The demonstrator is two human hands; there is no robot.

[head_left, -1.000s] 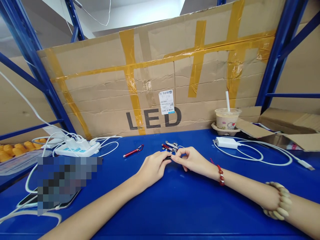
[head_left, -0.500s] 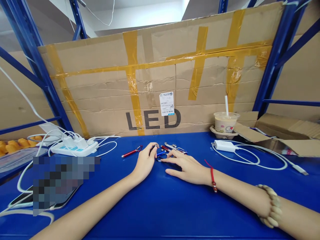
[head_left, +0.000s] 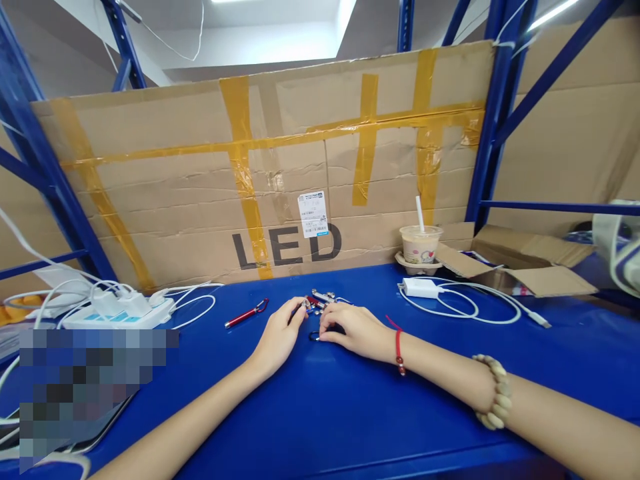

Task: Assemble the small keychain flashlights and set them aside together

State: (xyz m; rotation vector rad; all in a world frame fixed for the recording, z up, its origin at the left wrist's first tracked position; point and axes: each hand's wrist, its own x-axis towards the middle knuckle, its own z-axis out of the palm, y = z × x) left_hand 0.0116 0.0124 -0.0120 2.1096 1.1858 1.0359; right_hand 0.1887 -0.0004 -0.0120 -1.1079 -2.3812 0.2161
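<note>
A small pile of keychain penlights (head_left: 324,298), silver, red and blue, lies on the blue table (head_left: 350,413) just beyond my fingers. My left hand (head_left: 277,335) rests palm down with its fingertips pinched on one dark penlight from the pile. My right hand (head_left: 351,328) lies beside it, fingers curled over another small light with a ring at its end; what it grips is mostly hidden. A single red penlight (head_left: 245,314) with a clip lies apart to the left.
A taped cardboard sheet marked LED (head_left: 280,193) stands behind the table. A drink cup with a straw (head_left: 420,244), a white charger with cable (head_left: 421,288) and an open carton (head_left: 520,263) sit at right. A power strip with plugs (head_left: 117,312) and cables lie left.
The view has swung right and pulled back. My right hand, flat half a second ago, has curled over the lights. My left hand has stayed on the dark penlight.
</note>
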